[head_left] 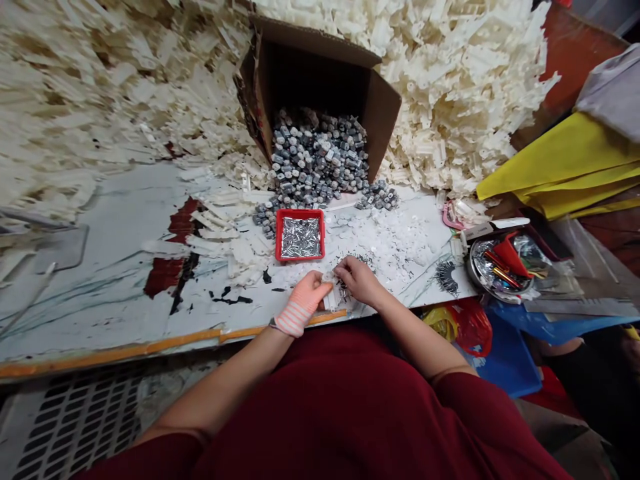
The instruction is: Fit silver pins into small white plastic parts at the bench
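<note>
My left hand (305, 300), in an orange-pink knit glove, is shut on a small white plastic piece (329, 298) near the table's front edge. My right hand (357, 280), bare, has its fingertips at the same piece, among scattered small dark metal pins (357, 263). Just beyond my hands stands a red square tray (300, 235) full of silver metal pins. Further up, a heap of grey-and-white cylindrical parts (315, 160) spills from a tipped cardboard box (320, 60). Loose white plastic strips (220, 240) lie to the left of my hands.
A huge mound of white plastic parts (450, 87) rises behind the worn white table (90, 293). To the right sit a dark pin cluster, a round tin with red tools, and yellow cloth. Below the orange table edge are a perforated grey panel and a blue stool.
</note>
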Demonstrator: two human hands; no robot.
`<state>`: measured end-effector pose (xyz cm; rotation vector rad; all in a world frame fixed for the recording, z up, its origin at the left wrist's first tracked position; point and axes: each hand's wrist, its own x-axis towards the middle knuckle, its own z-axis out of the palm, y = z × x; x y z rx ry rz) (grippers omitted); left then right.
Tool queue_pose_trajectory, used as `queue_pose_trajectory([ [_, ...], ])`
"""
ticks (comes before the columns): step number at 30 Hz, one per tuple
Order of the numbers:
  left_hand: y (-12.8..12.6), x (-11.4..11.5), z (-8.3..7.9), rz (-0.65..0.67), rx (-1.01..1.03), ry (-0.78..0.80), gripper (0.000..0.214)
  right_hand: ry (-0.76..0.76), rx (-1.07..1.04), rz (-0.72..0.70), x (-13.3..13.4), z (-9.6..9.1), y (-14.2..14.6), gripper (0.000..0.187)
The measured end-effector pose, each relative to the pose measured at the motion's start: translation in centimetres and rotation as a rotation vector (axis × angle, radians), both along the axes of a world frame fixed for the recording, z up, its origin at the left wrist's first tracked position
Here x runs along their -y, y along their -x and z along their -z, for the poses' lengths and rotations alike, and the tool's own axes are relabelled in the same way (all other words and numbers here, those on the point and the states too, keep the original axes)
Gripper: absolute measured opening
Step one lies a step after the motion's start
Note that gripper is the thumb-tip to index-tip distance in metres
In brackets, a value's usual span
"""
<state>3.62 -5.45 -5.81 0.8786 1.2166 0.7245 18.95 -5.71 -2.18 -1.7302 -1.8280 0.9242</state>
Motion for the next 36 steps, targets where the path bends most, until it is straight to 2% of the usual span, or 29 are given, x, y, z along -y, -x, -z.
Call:
queue_pose_trajectory([
  [5, -0.3, 0.5, -1.3, -0.031, 0.189, 0.150, 0.035, 0.010, 0.186, 0.000, 0.4, -0.5, 0.6, 0.013],
  [10, -0.1, 0.8, -2.1, -0.028, 0.216, 0.165, 0.036, 0.015, 0.110, 0.033, 0.6, -0.4, 1.0, 0.011],
  [14, 0.2, 0.9, -2.8, 0.042, 0.266, 0.192, 0.034, 0.010, 0.116, 0.026, 0.7, -0.4, 0.8, 0.011],
  [17, 0.3, 1.0, -3.1, 0.083, 0.070, 0.066, 0.029, 0.006, 0.105, 0.030, 0.8, -0.2, 1.0, 0.010],
  [20, 0.5, 0.9, -3.1, 0.069, -0.307, -0.232, 0.022, 0.012, -0.018, 0.090, 1.0, 0.5, 1.5, 0.013],
  [22, 0.7, 0.8, -3.0, 0.045, -0.416, -0.362, 0.021, 0.020, -0.152, 0.140, 1.1, 1.1, 1.8, 0.017],
  [24, 0.7, 0.7, -2.6, 0.093, -0.347, -0.316, 0.021, 0.049, -0.247, 0.140, 1.0, 1.5, 1.3, 0.020],
  [26, 0.6, 0.7, -2.1, 0.174, -0.176, -0.154, 0.024, 0.085, -0.249, 0.056, 0.7, 1.3, -0.4, 0.019],
  [28, 0.5, 0.6, -1.6, 0.209, -0.039, -0.027, 0.027, 0.074, -0.107, 0.044, 0.0, 0.7, -3.3, 0.017],
  [29, 0.5, 0.6, -1.4, 0.198, -0.004, 0.002, 0.030, 0.048, 0.009, 0.102, -0.6, 0.3, -5.0, 0.017],
  [31, 0.5, 0.4, -1.4, 0.183, -0.016, 0.003, 0.033, 0.007, 0.271, 0.320, -1.9, -0.3, -8.2, 0.020],
  [33, 0.6, 0.3, -1.9, 0.226, -0.115, -0.050, 0.033, 0.026, 0.465, 0.455, -3.0, -0.5, -10.3, 0.022],
  [36, 1.3, 0.2, -3.0, 0.355, -0.392, -0.297, 0.032, 0.106, 0.614, 0.413, -3.4, -0.6, -10.7, 0.024],
])
